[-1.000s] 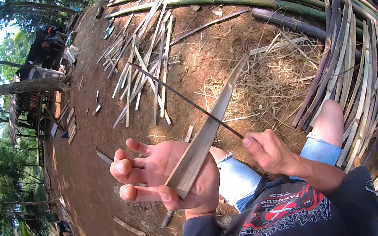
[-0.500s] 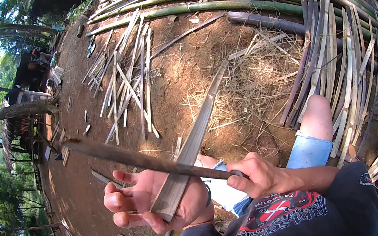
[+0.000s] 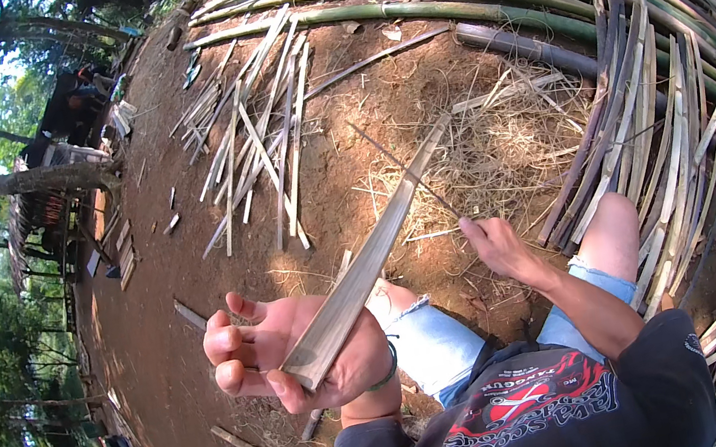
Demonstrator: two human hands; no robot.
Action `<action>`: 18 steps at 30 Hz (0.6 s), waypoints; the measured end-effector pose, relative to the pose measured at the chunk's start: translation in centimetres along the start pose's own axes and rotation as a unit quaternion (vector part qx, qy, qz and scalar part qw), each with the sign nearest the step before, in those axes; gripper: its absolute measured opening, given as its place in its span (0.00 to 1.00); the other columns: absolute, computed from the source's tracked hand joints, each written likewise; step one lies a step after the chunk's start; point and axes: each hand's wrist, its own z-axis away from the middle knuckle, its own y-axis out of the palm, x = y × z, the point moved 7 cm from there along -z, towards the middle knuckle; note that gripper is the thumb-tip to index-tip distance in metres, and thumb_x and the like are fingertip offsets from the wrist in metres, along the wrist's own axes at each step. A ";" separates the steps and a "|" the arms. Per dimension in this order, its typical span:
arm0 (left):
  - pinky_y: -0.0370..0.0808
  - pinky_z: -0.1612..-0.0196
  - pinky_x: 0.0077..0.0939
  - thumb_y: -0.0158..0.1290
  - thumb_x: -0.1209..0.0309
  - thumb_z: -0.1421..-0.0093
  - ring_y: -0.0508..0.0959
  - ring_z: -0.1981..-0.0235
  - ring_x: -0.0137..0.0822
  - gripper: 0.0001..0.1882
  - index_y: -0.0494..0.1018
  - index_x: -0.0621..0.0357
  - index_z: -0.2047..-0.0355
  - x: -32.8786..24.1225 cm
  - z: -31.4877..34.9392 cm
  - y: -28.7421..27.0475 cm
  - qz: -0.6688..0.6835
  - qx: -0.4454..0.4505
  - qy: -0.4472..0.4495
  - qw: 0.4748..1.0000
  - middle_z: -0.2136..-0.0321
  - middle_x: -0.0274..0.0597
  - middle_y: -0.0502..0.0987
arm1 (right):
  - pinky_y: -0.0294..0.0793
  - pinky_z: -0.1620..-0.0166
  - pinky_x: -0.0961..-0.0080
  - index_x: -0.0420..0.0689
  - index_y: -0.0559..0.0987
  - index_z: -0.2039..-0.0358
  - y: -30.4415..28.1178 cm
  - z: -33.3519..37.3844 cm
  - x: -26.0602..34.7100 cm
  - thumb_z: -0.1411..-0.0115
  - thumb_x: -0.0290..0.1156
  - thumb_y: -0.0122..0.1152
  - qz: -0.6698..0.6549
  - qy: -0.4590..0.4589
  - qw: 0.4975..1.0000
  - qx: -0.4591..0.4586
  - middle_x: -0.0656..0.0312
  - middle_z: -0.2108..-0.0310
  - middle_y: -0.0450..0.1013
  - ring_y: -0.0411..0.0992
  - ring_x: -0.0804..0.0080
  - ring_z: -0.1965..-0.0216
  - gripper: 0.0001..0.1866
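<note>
A long, pale bamboo strip [image 3: 373, 254], wide at the near end and narrowing away from me, lies slantwise across the palm of my left hand [image 3: 285, 327]. That palm faces up, with the fingers curled and one pressing the strip's near end. To the right, my right hand [image 3: 501, 246] is closed around the grip of a long-bladed knife [image 3: 383, 150], whose handle is mostly hidden in the fist. Seen almost edge-on, the blade looks like a thin dark line crossing the strip near its far, narrow end.
Thin shavings [image 3: 515, 138] cover the soil beyond the strip. Split bamboo pieces [image 3: 267, 144] lie scattered at far left. Long green bamboo poles [image 3: 397, 11] stretch along the back, and a pile of slats [image 3: 650, 143] lies close beside my right knee [image 3: 612, 226].
My right hand has moved away from me with the knife, from the strip's near part toward its far end. The blade has turned from broadside to edge-on. The left hand keeps its hold.
</note>
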 end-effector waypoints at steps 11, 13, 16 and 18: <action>0.57 0.39 0.44 0.45 0.59 0.42 0.62 0.41 0.38 0.21 0.64 0.49 0.48 0.8 -0.2 -0.8 0.059 -0.040 0.003 0.997 0.47 0.44 0.64 | 0.61 0.78 0.75 0.40 0.69 0.82 -0.1 8.7 17.7 0.31 0.53 0.39 -0.162 -0.123 0.959 0.195 0.64 0.89 0.63 0.64 0.75 0.85 0.31; 0.58 0.39 0.43 0.46 0.59 0.42 0.62 0.40 0.39 0.22 0.64 0.49 0.48 0.7 -0.2 -0.8 0.063 -0.038 -0.002 0.997 0.45 0.47 0.64 | 0.61 0.78 0.75 0.39 0.69 0.81 -0.1 9.5 19.1 0.32 0.52 0.39 -0.164 -0.142 0.951 0.220 0.63 0.89 0.63 0.64 0.75 0.85 0.31; 0.58 0.37 0.42 0.48 0.61 0.42 0.62 0.40 0.39 0.22 0.64 0.50 0.47 0.5 -0.2 -0.6 0.071 -0.033 -0.015 0.997 0.44 0.48 0.64 | 0.62 0.77 0.75 0.38 0.69 0.80 -0.4 10.2 20.4 0.32 0.52 0.39 -0.170 -0.134 0.945 0.246 0.63 0.88 0.64 0.64 0.73 0.85 0.30; 0.58 0.37 0.43 0.49 0.61 0.42 0.62 0.40 0.39 0.22 0.64 0.49 0.47 0.4 -0.1 -0.3 0.080 -0.034 -0.019 0.996 0.44 0.48 0.64 | 0.64 0.77 0.70 0.38 0.71 0.78 -0.6 10.7 20.5 0.32 0.48 0.44 -0.191 -0.140 0.934 0.266 0.58 0.89 0.64 0.67 0.66 0.85 0.26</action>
